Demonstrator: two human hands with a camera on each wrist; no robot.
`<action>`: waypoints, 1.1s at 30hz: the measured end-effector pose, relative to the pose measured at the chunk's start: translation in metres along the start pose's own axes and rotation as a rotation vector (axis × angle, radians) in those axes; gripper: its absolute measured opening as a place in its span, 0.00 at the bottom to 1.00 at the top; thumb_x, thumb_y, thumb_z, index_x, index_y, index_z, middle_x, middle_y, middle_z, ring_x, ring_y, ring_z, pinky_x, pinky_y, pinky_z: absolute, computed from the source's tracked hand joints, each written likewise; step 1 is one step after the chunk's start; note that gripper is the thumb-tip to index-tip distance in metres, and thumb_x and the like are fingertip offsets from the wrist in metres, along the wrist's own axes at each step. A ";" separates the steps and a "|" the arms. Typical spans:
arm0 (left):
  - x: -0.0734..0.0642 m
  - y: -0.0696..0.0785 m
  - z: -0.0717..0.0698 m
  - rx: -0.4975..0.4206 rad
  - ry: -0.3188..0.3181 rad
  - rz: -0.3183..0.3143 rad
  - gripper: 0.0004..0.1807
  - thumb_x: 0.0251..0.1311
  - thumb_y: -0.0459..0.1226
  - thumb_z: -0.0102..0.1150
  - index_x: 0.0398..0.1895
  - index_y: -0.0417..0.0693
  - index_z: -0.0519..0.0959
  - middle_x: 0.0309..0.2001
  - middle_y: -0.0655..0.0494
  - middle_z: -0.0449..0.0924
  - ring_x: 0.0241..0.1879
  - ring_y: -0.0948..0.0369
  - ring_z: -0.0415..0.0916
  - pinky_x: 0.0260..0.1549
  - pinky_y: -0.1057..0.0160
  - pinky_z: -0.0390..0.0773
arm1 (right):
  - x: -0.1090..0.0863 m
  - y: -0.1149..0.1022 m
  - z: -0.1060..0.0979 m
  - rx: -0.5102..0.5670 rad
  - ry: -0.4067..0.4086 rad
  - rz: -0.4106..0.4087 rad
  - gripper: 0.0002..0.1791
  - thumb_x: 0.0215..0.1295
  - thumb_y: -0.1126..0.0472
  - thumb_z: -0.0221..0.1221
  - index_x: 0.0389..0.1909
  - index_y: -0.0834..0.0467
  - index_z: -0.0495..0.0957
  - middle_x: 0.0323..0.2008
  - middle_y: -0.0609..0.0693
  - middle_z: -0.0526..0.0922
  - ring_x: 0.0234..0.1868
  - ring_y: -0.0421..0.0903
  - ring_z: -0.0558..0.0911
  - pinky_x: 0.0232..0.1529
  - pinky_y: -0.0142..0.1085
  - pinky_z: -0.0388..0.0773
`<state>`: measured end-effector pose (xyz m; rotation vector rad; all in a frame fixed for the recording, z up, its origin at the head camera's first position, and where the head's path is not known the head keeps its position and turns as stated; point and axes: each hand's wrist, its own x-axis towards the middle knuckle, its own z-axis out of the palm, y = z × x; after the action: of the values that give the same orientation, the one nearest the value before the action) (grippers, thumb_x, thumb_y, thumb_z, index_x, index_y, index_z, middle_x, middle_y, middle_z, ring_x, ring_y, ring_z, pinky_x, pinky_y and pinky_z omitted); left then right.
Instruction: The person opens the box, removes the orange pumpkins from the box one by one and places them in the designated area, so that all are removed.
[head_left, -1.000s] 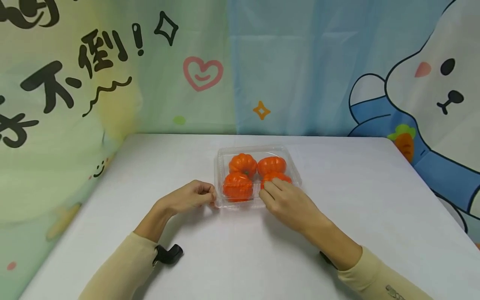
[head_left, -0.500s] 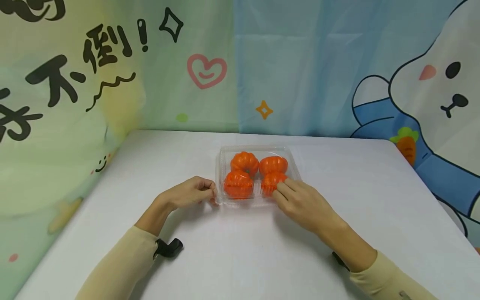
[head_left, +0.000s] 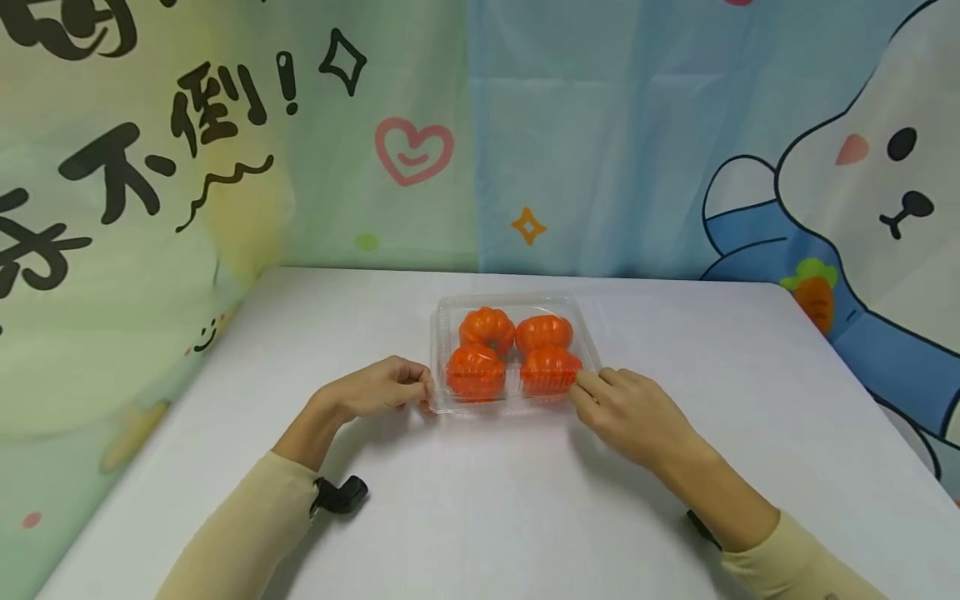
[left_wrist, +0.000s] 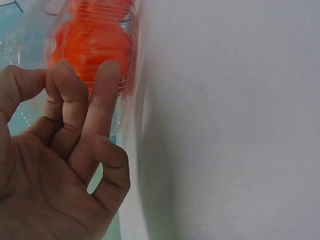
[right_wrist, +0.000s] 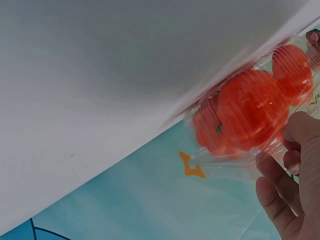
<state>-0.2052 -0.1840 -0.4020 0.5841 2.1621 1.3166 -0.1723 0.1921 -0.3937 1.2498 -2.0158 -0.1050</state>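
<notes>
A clear plastic clamshell box [head_left: 512,407] stands on the white table, with several orange, ribbed, pumpkin-like pieces [head_left: 476,372] inside, set in two rows. My left hand [head_left: 384,387] pinches the rim at the box's front left corner. In the left wrist view, the thumb and index finger of that hand [left_wrist: 65,145] meet at the clear plastic, while the other fingers spread beside it. At the front right corner my right hand [head_left: 626,412] pinches the rim. The right wrist view shows the right thumb and fingers [right_wrist: 287,172] at the plastic edge, close to the orange pieces [right_wrist: 252,110].
White table surface [head_left: 465,508] surrounds the box. A printed curtain [head_left: 585,142] hangs just behind the table's far edge and along its left side. A black wrist-camera mount [head_left: 341,495] sticks out from the left sleeve.
My right hand has slid rightward along the box's front rim to its right corner, uncovering the front right orange piece. The left hand stays at the left corner.
</notes>
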 end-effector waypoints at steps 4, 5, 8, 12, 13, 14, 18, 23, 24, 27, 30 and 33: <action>0.000 0.002 -0.001 -0.001 -0.007 -0.012 0.09 0.66 0.31 0.49 0.35 0.41 0.80 0.37 0.42 0.86 0.36 0.55 0.72 0.32 0.67 0.66 | -0.006 0.004 -0.001 -0.006 -0.009 0.009 0.27 0.81 0.66 0.29 0.31 0.64 0.77 0.30 0.53 0.79 0.22 0.48 0.74 0.21 0.36 0.74; 0.001 0.002 -0.001 0.001 -0.008 -0.013 0.09 0.66 0.31 0.49 0.35 0.41 0.80 0.37 0.42 0.86 0.36 0.55 0.72 0.32 0.67 0.66 | -0.007 0.005 -0.001 -0.010 -0.013 0.008 0.27 0.81 0.66 0.29 0.32 0.64 0.78 0.31 0.53 0.79 0.22 0.48 0.74 0.21 0.36 0.75; 0.002 0.003 -0.002 0.001 -0.010 -0.012 0.08 0.66 0.32 0.49 0.35 0.40 0.80 0.37 0.42 0.86 0.37 0.55 0.72 0.32 0.66 0.66 | -0.010 0.007 -0.003 -0.027 -0.027 0.001 0.28 0.81 0.69 0.27 0.32 0.64 0.77 0.30 0.52 0.78 0.22 0.48 0.72 0.21 0.35 0.72; 0.004 0.001 0.000 -0.008 -0.001 -0.011 0.09 0.69 0.34 0.49 0.36 0.40 0.79 0.36 0.44 0.85 0.39 0.55 0.75 0.34 0.64 0.68 | -0.014 0.008 -0.002 -0.034 -0.019 -0.013 0.26 0.80 0.70 0.29 0.31 0.64 0.75 0.28 0.52 0.74 0.21 0.47 0.69 0.20 0.35 0.68; 0.005 0.001 0.001 -0.010 0.003 -0.013 0.09 0.70 0.35 0.49 0.36 0.40 0.78 0.36 0.45 0.84 0.40 0.55 0.76 0.35 0.64 0.69 | -0.014 0.008 -0.001 -0.031 -0.012 -0.016 0.25 0.80 0.70 0.29 0.30 0.64 0.74 0.28 0.52 0.74 0.21 0.47 0.69 0.20 0.35 0.69; 0.005 0.000 0.002 -0.011 0.009 -0.016 0.10 0.71 0.35 0.48 0.36 0.40 0.78 0.36 0.46 0.84 0.40 0.55 0.76 0.35 0.63 0.69 | -0.015 0.008 -0.001 -0.025 -0.001 -0.019 0.24 0.80 0.69 0.31 0.30 0.65 0.74 0.28 0.53 0.73 0.21 0.47 0.69 0.20 0.35 0.70; 0.007 -0.002 0.006 -0.018 0.026 -0.028 0.12 0.75 0.38 0.49 0.38 0.40 0.79 0.36 0.47 0.84 0.40 0.55 0.75 0.36 0.62 0.71 | -0.017 0.009 0.000 -0.005 0.035 -0.027 0.22 0.81 0.68 0.33 0.30 0.65 0.73 0.29 0.54 0.74 0.21 0.47 0.71 0.21 0.35 0.74; 0.005 -0.002 0.009 0.000 0.042 0.002 0.12 0.75 0.40 0.53 0.38 0.39 0.77 0.37 0.43 0.85 0.36 0.56 0.74 0.32 0.66 0.69 | -0.019 0.011 0.002 0.001 0.034 -0.057 0.21 0.80 0.69 0.34 0.31 0.67 0.73 0.29 0.55 0.73 0.21 0.48 0.69 0.22 0.35 0.73; 0.005 -0.001 0.010 0.011 0.048 0.012 0.11 0.75 0.39 0.53 0.38 0.40 0.77 0.37 0.43 0.85 0.35 0.56 0.73 0.31 0.67 0.68 | -0.019 0.012 0.002 -0.004 0.025 -0.065 0.21 0.81 0.69 0.33 0.32 0.67 0.73 0.29 0.56 0.74 0.21 0.48 0.69 0.22 0.35 0.73; 0.004 0.004 0.013 0.050 0.065 0.047 0.08 0.73 0.37 0.53 0.39 0.40 0.77 0.36 0.44 0.83 0.32 0.58 0.70 0.30 0.68 0.66 | -0.020 0.012 0.000 -0.013 -0.001 -0.079 0.22 0.81 0.69 0.32 0.33 0.68 0.74 0.30 0.57 0.74 0.23 0.49 0.70 0.24 0.35 0.75; 0.005 0.011 0.016 0.153 0.097 0.084 0.05 0.70 0.35 0.53 0.36 0.43 0.75 0.31 0.51 0.78 0.31 0.61 0.67 0.30 0.68 0.64 | -0.018 0.013 -0.003 -0.017 -0.022 -0.088 0.23 0.81 0.69 0.30 0.34 0.69 0.74 0.31 0.58 0.75 0.23 0.49 0.72 0.26 0.36 0.78; 0.006 0.015 0.018 0.234 0.122 0.098 0.04 0.66 0.34 0.54 0.32 0.46 0.72 0.27 0.59 0.71 0.30 0.63 0.65 0.29 0.67 0.63 | -0.014 0.015 -0.007 -0.014 -0.062 -0.096 0.24 0.81 0.68 0.28 0.35 0.69 0.73 0.32 0.58 0.73 0.24 0.49 0.71 0.26 0.35 0.78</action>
<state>-0.1970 -0.1624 -0.3964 0.7254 2.4361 1.1835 -0.1757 0.2131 -0.3897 1.3497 -2.0040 -0.2062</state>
